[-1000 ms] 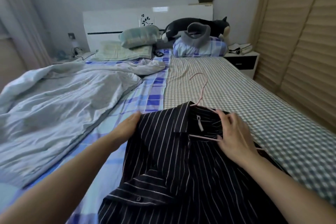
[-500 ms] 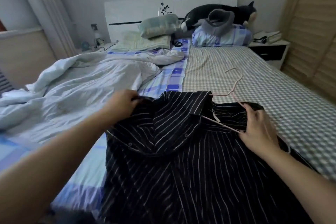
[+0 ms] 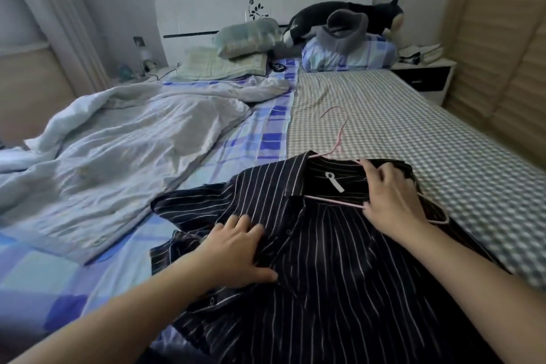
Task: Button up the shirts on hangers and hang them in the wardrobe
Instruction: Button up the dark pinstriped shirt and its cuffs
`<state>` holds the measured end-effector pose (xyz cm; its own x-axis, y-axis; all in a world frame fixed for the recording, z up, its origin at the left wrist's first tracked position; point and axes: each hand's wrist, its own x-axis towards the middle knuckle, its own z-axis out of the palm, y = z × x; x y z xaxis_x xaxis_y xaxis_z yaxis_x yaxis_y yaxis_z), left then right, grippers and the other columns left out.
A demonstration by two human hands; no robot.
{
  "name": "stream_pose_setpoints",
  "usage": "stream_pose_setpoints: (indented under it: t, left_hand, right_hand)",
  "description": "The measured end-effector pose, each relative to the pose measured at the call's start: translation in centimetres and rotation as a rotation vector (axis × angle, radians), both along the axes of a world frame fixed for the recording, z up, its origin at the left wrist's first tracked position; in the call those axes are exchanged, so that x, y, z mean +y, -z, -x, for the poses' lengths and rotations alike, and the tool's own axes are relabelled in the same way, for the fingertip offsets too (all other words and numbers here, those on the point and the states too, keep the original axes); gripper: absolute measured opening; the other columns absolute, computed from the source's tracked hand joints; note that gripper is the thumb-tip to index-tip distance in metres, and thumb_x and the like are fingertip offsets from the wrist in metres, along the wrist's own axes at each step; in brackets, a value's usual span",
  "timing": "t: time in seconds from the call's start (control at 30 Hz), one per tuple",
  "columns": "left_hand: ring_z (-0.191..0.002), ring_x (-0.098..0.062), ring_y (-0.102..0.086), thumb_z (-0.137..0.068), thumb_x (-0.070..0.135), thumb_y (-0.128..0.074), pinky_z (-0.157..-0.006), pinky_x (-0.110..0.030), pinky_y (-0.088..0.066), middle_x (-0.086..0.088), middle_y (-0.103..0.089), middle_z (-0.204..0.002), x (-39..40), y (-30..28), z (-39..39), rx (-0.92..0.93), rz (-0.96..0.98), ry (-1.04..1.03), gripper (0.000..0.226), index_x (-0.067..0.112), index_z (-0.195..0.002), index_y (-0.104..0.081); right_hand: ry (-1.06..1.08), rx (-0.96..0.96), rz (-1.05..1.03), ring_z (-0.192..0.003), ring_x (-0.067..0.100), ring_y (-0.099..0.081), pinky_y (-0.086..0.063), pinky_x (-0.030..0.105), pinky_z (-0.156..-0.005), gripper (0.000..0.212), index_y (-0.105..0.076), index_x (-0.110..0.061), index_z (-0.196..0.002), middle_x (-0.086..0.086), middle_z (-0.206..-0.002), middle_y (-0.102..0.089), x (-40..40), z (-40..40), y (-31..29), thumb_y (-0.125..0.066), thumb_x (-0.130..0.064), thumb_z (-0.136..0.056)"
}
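Observation:
A black shirt with thin white stripes (image 3: 325, 260) lies front-up and unbuttoned on the bed. A thin pink hanger (image 3: 336, 139) sits inside its collar, hook pointing toward the headboard. My left hand (image 3: 236, 248) rests flat, fingers spread, on the shirt's left front panel below the shoulder. At the right side of the collar, my right hand (image 3: 390, 198) pinches the hanger's lower bar and the fabric. The hanger's right end (image 3: 440, 219) pokes out past the shirt.
A crumpled pale blue duvet (image 3: 103, 156) covers the bed's left half. Pillows and a dark plush cat (image 3: 348, 15) lie by the white headboard. A nightstand (image 3: 425, 77) stands at the back right, next to slatted wooden wardrobe doors (image 3: 502, 53).
My left hand let go of the shirt's left shoulder and came down flat onto the front panel. The left front now lies spread out. My right hand stays at the hanger.

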<state>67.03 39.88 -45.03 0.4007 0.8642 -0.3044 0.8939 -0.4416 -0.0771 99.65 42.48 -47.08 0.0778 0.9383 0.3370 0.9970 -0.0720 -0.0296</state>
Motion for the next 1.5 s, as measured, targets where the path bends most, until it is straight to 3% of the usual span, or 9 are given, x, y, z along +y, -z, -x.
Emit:
stream_pose_setpoints:
  t: [0.17, 0.37, 0.53, 0.63, 0.9, 1.07, 1.17, 1.3, 1.5]
  left_hand:
    - [-0.118, -0.026, -0.052, -0.096, 0.031, -0.053, -0.1, -0.044, -0.032, 0.001, -0.057, -0.118, -0.1, -1.0, -1.5, 0.05, -0.282, 0.186, 0.024, 0.028, -0.12, -0.055]
    - [-0.091, -0.015, -0.061, -0.102, 0.034, -0.055, -0.082, -0.031, -0.049, 0.006, -0.069, -0.099, -0.7, -5.5, -2.6, -0.037, 0.478, 0.245, 0.023, 0.02, -0.107, -0.071]
    - [-0.11, -0.031, -0.058, -0.104, 0.048, -0.045, -0.087, -0.04, -0.045, -0.006, -0.063, -0.111, 4.6, -5.5, -3.7, -0.463, -0.342, -0.125, 0.033, 0.02, -0.108, -0.062]
    - [-0.12, -0.031, -0.056, -0.106, 0.047, -0.041, -0.097, -0.039, -0.042, -0.01, -0.064, -0.124, 7.0, -4.2, -5.0, -0.597, -0.128, -0.116, 0.042, 0.017, -0.126, -0.061]
    - [-0.07, -0.016, -0.059, -0.1, 0.026, -0.064, -0.073, -0.037, -0.048, 0.001, -0.067, -0.071, 5.7, -1.5, -3.1, -0.648, -0.162, 0.167, 0.023, 0.014, -0.081, -0.068]
    - [-0.075, -0.011, -0.057, -0.098, 0.026, -0.065, -0.072, -0.033, -0.045, 0.01, -0.066, -0.077, 5.3, -1.9, -2.1, -0.694, -0.257, 0.197, 0.013, 0.021, -0.086, -0.067]
    - [-0.076, -0.014, -0.06, -0.098, 0.029, -0.064, -0.071, -0.034, -0.047, 0.011, -0.065, -0.078, 5.0, -2.1, -1.7, -0.718, -0.289, 0.254, 0.012, 0.023, -0.089, -0.067]
    - [-0.076, -0.007, -0.06, -0.096, 0.031, -0.064, -0.072, -0.032, -0.05, 0.013, -0.065, -0.079, 4.2, -2.5, -1.0, -0.771, -0.281, 0.309, 0.009, 0.024, -0.092, -0.069]
    - [-0.078, -0.002, -0.06, -0.096, 0.026, -0.07, -0.071, -0.022, -0.047, 0.017, -0.064, -0.081, 4.0, -3.4, 0.1, -0.792, -0.3, 0.274, 0.004, 0.029, -0.097, -0.072]
  right_hand:
    - [-0.008, -0.047, 0.067, -0.114, 0.025, -0.045, -0.04, 0.038, -0.096, 0.095, -0.008, -0.023, -0.16, 0.006, -0.129, -0.037, 0.5, 0.6, -0.7, -0.067, -0.032, -0.087]
    - [-0.155, -0.09, 0.095, -0.113, 0.022, -0.046, -0.042, 0.036, -0.093, 0.096, -0.008, -0.023, -0.161, 0.003, -0.127, -0.038, -0.6, -0.4, 0.7, -0.069, -0.031, -0.087]
    - [-0.162, -0.122, -0.092, -0.101, 0.023, -0.051, -0.048, 0.039, -0.083, 0.098, -0.024, -0.015, -0.158, 0.007, -0.119, -0.047, -1.4, -0.7, 1.2, -0.08, -0.033, -0.079]
    - [-0.191, -0.113, -0.132, -0.099, 0.023, -0.051, -0.05, 0.04, -0.082, 0.104, -0.021, -0.016, -0.158, 0.007, -0.117, -0.047, -2.0, -0.7, 1.2, -0.083, -0.035, -0.077]
    - [-0.397, 0.165, 0.466, -0.129, 0.0, -0.03, -0.032, 0.027, -0.11, 0.105, -0.011, -0.048, -0.157, -0.023, -0.136, -0.029, -4.9, -2.3, -3.9, -0.056, -0.089, -0.071]
    - [-0.367, 0.754, 0.465, -0.121, 0.005, -0.057, -0.041, 0.034, -0.108, 0.073, -0.063, -0.033, -0.133, -0.014, -0.127, -0.064, -2.3, -1.9, -6.7, -0.04, -0.084, -0.084]
    - [-0.08, 0.534, 0.233, -0.121, 0.018, -0.057, -0.046, 0.034, -0.098, 0.049, -0.058, -0.022, -0.138, 0.0, -0.139, -0.059, 1.4, -3.9, -6.8, -0.057, -0.051, -0.098]
    - [0.226, 0.369, 0.483, -0.148, 0.035, -0.031, -0.031, 0.046, -0.118, 0.087, -0.02, -0.018, -0.161, 0.01, -0.163, -0.03, 4.3, -5.5, -4.7, -0.065, -0.05, -0.093]
    - [0.255, 0.585, 0.404, -0.119, 0.031, -0.06, -0.047, 0.037, -0.098, 0.045, -0.058, -0.005, -0.136, 0.014, -0.135, -0.061, 4.9, -5.4, -4.6, -0.065, -0.028, -0.099]
